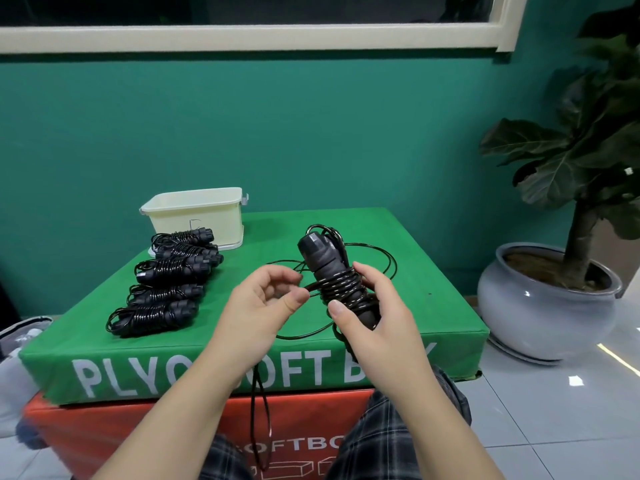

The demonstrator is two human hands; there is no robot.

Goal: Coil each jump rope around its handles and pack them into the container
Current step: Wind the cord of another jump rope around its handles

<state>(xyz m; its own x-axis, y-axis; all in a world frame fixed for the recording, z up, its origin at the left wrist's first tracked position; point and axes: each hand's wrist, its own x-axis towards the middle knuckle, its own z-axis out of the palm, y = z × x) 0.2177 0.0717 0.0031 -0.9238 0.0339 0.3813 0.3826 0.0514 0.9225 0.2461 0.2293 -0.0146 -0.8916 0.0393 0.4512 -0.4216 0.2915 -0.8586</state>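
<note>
A black jump rope (341, 285) is held over a green plyo soft box (415, 299), partly coiled round its handles.

The paired handles (320, 254) are gripped by the right hand (374, 313), fingers and thumb curled round the wound section, with the handle tops tilted up and away. The cord is pinched between thumb and fingers of the left hand (266, 299), just beside the coil. Loose cord (377, 252) is spread in loops on the box top and is hung over its front edge between the knees. Five coiled jump ropes (166, 282) are laid in a row on the left of the box. Behind them, a cream plastic container (197, 216) is set at the far left corner. A potted plant (550, 292) is seen on the floor to the right.
</note>
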